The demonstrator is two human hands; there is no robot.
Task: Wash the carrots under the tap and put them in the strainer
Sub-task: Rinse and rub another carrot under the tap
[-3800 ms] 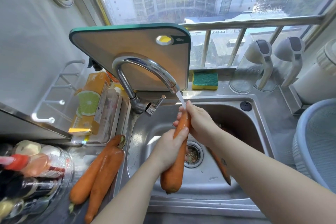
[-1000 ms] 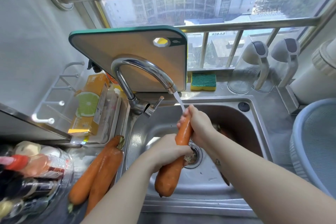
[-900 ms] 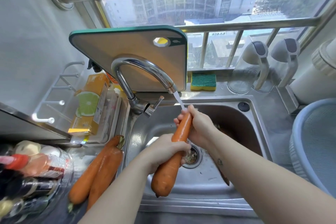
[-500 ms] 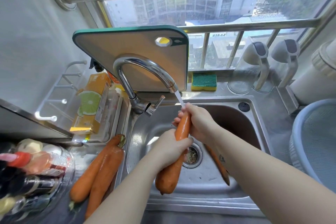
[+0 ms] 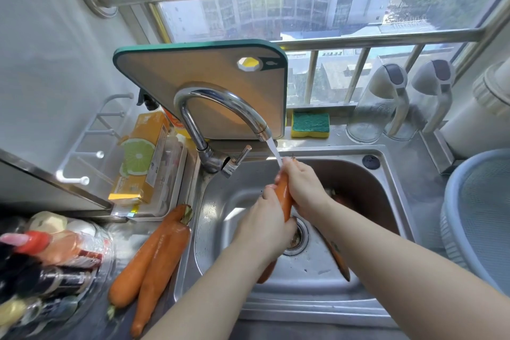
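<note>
Wash step in hand: your left grip (image 5: 265, 225) and right grip (image 5: 305, 187) both clasp the carrot (image 5: 284, 196) under the tap (image 5: 220, 100) stream, over the sink (image 5: 358, 182) — next, carry it right to the strainer (image 5: 483, 215) — two more carrots (image 5: 154, 254) wait on the tabletop.

Sink (image 5: 220, 201) in frame ctr, tap (image 5: 220, 99) at its upper-left corner, cutting board (image 5: 204, 71) behind tap. One carrot (image 5: 284, 196) over sink; two carrots (image 5: 154, 254) on bench (image 5: 127, 232), lower left. Strainer (image 5: 480, 215) at right edge.
</note>
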